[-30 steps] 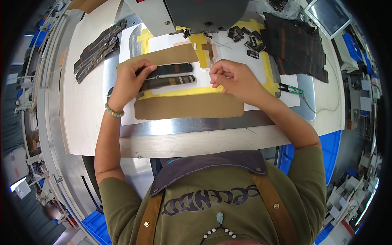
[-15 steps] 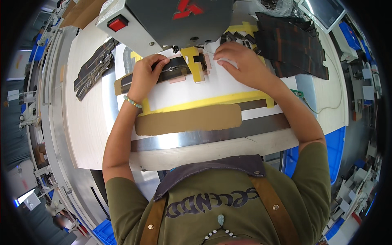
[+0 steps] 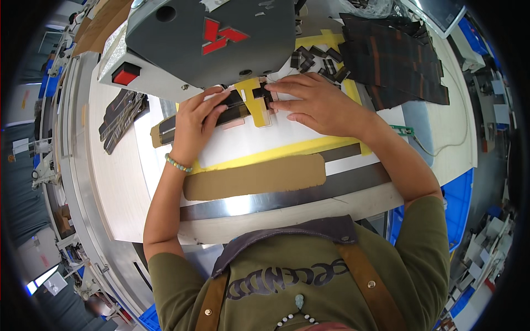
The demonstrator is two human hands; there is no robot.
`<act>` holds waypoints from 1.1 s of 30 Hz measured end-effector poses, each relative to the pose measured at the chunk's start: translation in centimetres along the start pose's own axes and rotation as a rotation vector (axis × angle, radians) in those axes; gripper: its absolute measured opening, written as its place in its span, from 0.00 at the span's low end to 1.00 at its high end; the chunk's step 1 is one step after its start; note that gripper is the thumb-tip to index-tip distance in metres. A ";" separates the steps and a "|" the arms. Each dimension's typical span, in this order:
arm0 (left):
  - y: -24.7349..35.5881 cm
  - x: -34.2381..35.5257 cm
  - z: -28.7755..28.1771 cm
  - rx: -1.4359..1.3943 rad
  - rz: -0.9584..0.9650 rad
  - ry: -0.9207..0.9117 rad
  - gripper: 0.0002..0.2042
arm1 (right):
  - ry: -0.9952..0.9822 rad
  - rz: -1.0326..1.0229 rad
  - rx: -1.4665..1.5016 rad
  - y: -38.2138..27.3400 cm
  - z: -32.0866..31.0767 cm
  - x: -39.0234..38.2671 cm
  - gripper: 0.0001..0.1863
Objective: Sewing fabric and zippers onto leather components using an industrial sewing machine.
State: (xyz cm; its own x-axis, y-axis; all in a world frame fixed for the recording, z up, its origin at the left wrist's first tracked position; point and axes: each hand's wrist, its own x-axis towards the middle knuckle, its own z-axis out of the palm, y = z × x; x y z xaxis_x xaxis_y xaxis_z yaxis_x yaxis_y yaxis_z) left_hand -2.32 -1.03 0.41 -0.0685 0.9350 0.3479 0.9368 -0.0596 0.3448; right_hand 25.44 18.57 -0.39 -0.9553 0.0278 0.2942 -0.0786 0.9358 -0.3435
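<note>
A long dark strip (image 3: 236,112) with a zipper along it, seen more plainly half a second ago, lies slanted on the white work surface. My left hand (image 3: 190,124) rests over its middle, fingers stretched and thumb apart from them. Across the strip's right part sits a yellow T-shaped piece (image 3: 254,106), with pinkish clear edges around it. My right hand (image 3: 328,107) is spread out flat, its fingertips touching the dark end (image 3: 267,95) just right of the yellow piece. The left fingertips are partly under the machine head's front edge.
A dark grey machine head (image 3: 187,33) with a red switch (image 3: 126,73) overhangs the work. Small black pieces (image 3: 308,59) lie behind my right hand, beside stacked dark fabric panels (image 3: 395,60). Patterned strips (image 3: 122,118) lie left. A brown strip (image 3: 254,177) lies in front, near the metal edge (image 3: 243,204).
My left hand has gone from a pinch on the strip to stretched fingers. My right hand has moved left and down onto the strip's right end. The whole view has shifted somewhat.
</note>
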 end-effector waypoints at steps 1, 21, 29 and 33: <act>0.4 -0.1 -0.4 0.000 0.000 -0.003 0.16 | -0.003 0.007 0.004 0.0 0.1 0.0 0.20; 1.4 -1.5 -1.1 0.148 0.174 -0.263 0.26 | -0.031 -0.005 -0.019 -0.2 -0.1 0.4 0.22; 0.6 -1.5 -0.2 0.053 0.177 -0.165 0.25 | -0.011 -0.005 -0.045 0.4 0.5 0.1 0.23; 0.6 -1.6 0.0 0.074 0.171 -0.173 0.25 | -0.033 -0.009 -0.064 0.3 0.4 0.2 0.22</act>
State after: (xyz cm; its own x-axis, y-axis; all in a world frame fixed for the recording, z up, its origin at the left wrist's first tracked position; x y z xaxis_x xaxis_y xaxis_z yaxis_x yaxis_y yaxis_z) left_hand -1.68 -2.55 0.09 0.1473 0.9596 0.2396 0.9526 -0.2028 0.2268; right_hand 25.11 18.70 -0.76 -0.9637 0.0089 0.2668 -0.0696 0.9565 -0.2833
